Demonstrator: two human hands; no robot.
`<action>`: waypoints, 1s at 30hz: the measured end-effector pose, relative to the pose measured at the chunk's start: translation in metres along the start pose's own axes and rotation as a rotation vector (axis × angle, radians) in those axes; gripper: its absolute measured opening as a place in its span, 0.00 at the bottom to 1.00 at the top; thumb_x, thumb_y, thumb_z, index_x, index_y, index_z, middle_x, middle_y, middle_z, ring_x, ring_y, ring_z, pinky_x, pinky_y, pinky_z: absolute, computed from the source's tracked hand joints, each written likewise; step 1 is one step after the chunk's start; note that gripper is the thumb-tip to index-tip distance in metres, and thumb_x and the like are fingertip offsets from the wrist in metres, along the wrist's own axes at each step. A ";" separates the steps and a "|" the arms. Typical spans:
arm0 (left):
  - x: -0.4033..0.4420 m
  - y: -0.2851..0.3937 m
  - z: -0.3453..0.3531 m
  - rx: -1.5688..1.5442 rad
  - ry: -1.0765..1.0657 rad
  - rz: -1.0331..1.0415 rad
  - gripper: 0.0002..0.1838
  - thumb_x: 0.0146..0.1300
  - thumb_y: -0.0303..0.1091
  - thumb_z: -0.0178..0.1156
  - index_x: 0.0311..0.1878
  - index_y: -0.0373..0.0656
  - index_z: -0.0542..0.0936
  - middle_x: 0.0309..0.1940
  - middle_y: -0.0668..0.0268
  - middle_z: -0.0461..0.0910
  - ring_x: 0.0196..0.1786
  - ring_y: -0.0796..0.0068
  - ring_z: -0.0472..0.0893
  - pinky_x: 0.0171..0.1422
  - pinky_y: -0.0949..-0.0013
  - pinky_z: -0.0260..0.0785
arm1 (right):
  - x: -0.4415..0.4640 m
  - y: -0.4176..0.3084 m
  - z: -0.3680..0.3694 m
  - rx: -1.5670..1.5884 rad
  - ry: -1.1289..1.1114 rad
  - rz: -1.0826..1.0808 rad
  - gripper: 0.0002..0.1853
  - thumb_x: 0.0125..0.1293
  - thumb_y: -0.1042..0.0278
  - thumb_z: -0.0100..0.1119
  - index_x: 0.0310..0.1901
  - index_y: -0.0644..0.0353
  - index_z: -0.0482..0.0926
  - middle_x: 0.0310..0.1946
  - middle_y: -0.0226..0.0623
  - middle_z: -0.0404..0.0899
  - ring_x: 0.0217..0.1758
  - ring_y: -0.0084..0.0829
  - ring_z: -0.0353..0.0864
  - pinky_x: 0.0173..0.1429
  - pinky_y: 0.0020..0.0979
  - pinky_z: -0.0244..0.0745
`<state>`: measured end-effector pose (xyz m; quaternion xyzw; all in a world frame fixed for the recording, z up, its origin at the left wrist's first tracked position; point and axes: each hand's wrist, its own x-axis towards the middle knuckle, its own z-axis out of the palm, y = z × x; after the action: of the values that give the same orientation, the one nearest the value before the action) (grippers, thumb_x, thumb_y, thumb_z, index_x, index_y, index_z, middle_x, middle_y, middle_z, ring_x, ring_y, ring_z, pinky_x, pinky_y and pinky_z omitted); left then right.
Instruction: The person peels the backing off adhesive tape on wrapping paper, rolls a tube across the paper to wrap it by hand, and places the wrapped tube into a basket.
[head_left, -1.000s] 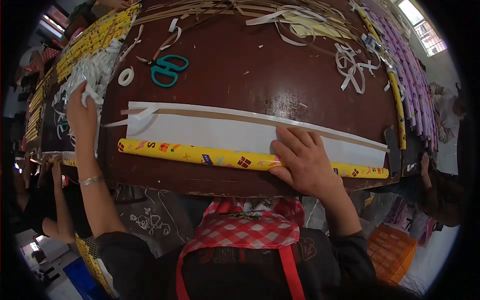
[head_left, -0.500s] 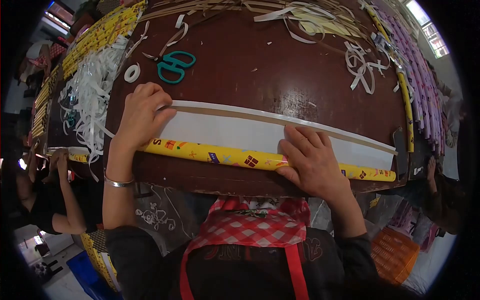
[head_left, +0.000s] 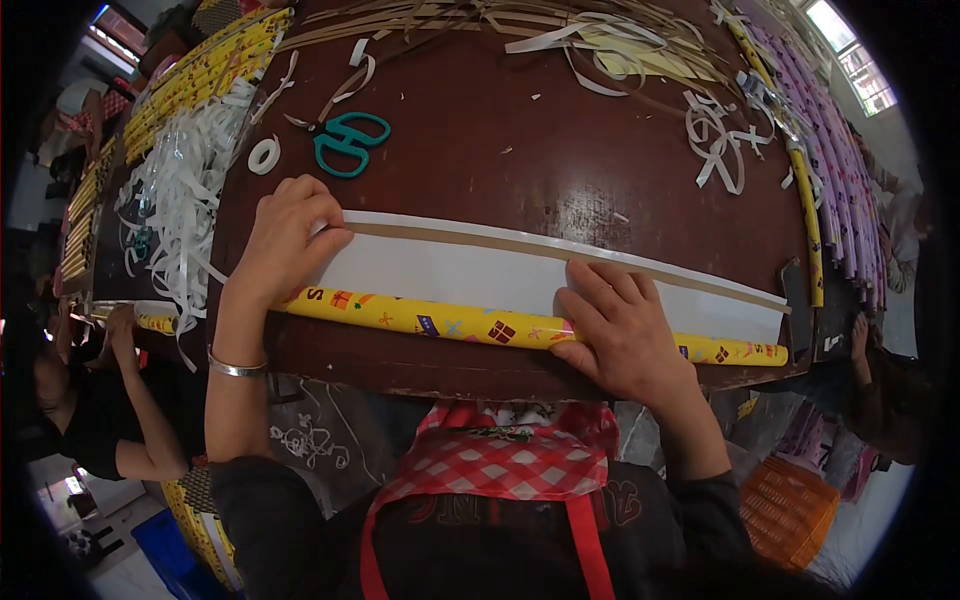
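A yellow patterned roll of wrapping paper [head_left: 455,326] lies along the table's near edge, its white inner side [head_left: 440,265] spread out beyond it. A brown strip [head_left: 470,242] runs along the sheet's far edge. My left hand [head_left: 285,245] is at the sheet's left end, thumb and forefinger pinched at the strip's end; what lies between them is too small to make out. My right hand [head_left: 625,330] rests with its fingers spread on the sheet and roll, right of the middle.
Teal scissors [head_left: 345,143] and a white tape ring [head_left: 264,156] lie beyond my left hand. White strips [head_left: 190,180] heap at the left. Brown strips [head_left: 420,14] lie at the far edge, purple rolls [head_left: 825,160] at the right. Co-workers' arms [head_left: 140,400] show at the left.
My left hand has moved from the white strips at the left onto the sheet's left end and closed there. My right hand has stayed on the roll. The view has shifted slightly.
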<state>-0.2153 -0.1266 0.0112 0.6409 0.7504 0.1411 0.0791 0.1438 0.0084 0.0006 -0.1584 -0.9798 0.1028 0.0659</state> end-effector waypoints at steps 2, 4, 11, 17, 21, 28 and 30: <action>0.000 0.001 0.001 -0.005 0.002 -0.007 0.09 0.54 0.36 0.67 0.34 0.45 0.79 0.38 0.67 0.73 0.49 0.64 0.73 0.54 0.61 0.61 | 0.000 0.000 0.000 0.008 -0.003 0.001 0.24 0.64 0.46 0.59 0.51 0.58 0.77 0.63 0.47 0.70 0.66 0.46 0.67 0.66 0.49 0.61; 0.001 0.001 0.001 -0.012 -0.003 -0.013 0.08 0.54 0.36 0.67 0.34 0.45 0.79 0.38 0.67 0.73 0.49 0.64 0.73 0.54 0.62 0.61 | 0.000 0.000 0.000 -0.002 0.004 -0.007 0.24 0.64 0.46 0.59 0.51 0.58 0.77 0.63 0.47 0.70 0.66 0.47 0.67 0.66 0.49 0.62; 0.000 0.003 -0.001 0.004 -0.011 -0.016 0.07 0.55 0.35 0.66 0.34 0.45 0.80 0.38 0.67 0.73 0.49 0.64 0.73 0.54 0.62 0.61 | 0.000 0.000 0.000 -0.003 0.018 -0.021 0.23 0.64 0.47 0.59 0.49 0.58 0.77 0.62 0.48 0.71 0.65 0.46 0.68 0.65 0.49 0.63; -0.008 -0.017 -0.007 0.058 0.015 -0.021 0.07 0.55 0.33 0.66 0.36 0.45 0.81 0.39 0.66 0.74 0.49 0.63 0.73 0.55 0.60 0.62 | 0.000 0.000 0.000 -0.003 -0.006 -0.019 0.26 0.60 0.48 0.62 0.53 0.60 0.77 0.62 0.48 0.71 0.65 0.48 0.68 0.65 0.49 0.63; -0.015 -0.003 -0.008 0.111 0.334 0.047 0.07 0.53 0.29 0.67 0.35 0.44 0.81 0.40 0.65 0.76 0.47 0.61 0.75 0.51 0.58 0.66 | 0.001 0.000 0.000 -0.015 0.024 -0.035 0.24 0.62 0.47 0.61 0.49 0.58 0.76 0.61 0.47 0.72 0.64 0.46 0.69 0.62 0.49 0.65; -0.057 0.026 0.005 -0.067 0.197 -0.013 0.04 0.58 0.29 0.65 0.33 0.40 0.80 0.29 0.60 0.77 0.34 0.57 0.78 0.38 0.59 0.71 | 0.002 0.000 -0.002 -0.008 0.016 -0.038 0.24 0.62 0.47 0.61 0.50 0.59 0.76 0.60 0.47 0.72 0.63 0.46 0.69 0.63 0.48 0.64; -0.051 0.013 -0.001 0.008 0.263 -0.037 0.06 0.59 0.27 0.62 0.39 0.39 0.81 0.34 0.59 0.79 0.39 0.55 0.80 0.43 0.59 0.73 | 0.001 0.001 0.000 -0.011 0.020 -0.047 0.24 0.62 0.47 0.61 0.50 0.59 0.76 0.60 0.47 0.71 0.63 0.46 0.69 0.63 0.49 0.64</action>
<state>-0.1943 -0.1753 0.0128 0.6031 0.7667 0.2193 -0.0197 0.1429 0.0100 0.0006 -0.1365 -0.9831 0.0942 0.0770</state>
